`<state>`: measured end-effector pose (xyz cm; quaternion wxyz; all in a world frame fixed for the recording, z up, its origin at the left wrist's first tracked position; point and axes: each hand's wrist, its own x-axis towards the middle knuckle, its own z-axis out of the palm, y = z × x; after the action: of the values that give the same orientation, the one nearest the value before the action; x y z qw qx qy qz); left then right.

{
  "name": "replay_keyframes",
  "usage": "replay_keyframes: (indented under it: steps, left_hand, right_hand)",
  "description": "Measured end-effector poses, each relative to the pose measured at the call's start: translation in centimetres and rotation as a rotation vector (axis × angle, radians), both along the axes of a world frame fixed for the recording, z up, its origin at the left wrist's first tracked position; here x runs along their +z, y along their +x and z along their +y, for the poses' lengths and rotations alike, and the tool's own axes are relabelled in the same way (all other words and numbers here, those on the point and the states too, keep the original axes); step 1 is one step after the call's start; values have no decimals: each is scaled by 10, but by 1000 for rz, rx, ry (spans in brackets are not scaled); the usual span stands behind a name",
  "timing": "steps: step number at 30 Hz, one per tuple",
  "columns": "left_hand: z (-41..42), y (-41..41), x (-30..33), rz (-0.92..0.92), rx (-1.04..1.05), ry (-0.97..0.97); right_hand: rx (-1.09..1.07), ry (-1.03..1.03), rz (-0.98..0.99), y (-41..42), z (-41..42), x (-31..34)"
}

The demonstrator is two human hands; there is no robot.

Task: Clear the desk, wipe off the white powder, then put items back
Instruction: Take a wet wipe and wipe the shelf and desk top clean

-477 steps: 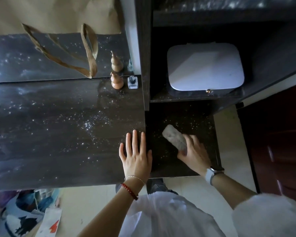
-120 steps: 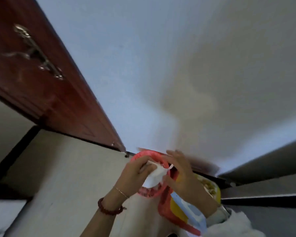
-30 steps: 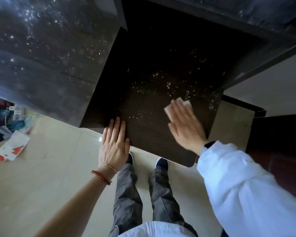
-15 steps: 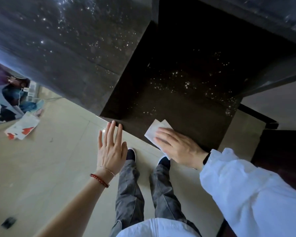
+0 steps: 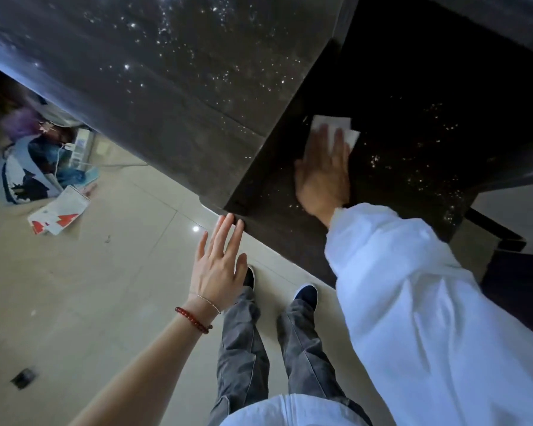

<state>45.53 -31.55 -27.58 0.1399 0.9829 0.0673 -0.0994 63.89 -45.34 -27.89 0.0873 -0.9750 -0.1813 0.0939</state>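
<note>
My right hand [image 5: 323,170] presses a white wipe [image 5: 336,130] flat on the dark lower shelf [image 5: 413,124], fingers straight, near the shelf's left side. White powder specks [image 5: 413,167] lie on the shelf to the right of the wipe. The higher dark desk top [image 5: 166,72] to the left is also dotted with white powder. My left hand [image 5: 219,265] is flat with straight fingers, and its fingertips touch the front corner of the shelf.
Beige tiled floor [image 5: 74,302] lies below the desk edge, with my two feet close to the shelf front. A red-and-white paper [image 5: 59,215] and a pile of blue and purple items [image 5: 34,161] lie on the floor at left.
My right hand has pushed the wipe from the shelf's front edge up and back along its left side. My left hand stays at the front corner. The camera has tilted.
</note>
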Motion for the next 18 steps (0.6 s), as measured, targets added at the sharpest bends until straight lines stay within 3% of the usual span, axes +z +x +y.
replay_keyframes:
  steps: [2, 6, 9, 11, 16, 18]
  left_hand:
    - [5, -1, -1, -17, -13, -21]
    - [10, -1, -3, -14, 9, -39]
    - [7, -1, -3, 29, 10, 1]
    - [5, -1, -2, 44, 19, -5]
    - [3, -1, 0, 89, 40, -3]
    - [3, -1, 2, 95, 45, -16]
  right_hand:
    - [157, -29, -43, -27, 15, -1]
    - [598, -7, 55, -104, -10, 5]
    - [852, -34, 42, -105, -35, 7]
    - [790, -17, 41, -82, -39, 4]
    - [121, -14, 45, -30, -40, 3]
    - [78, -46, -7, -58, -31, 2]
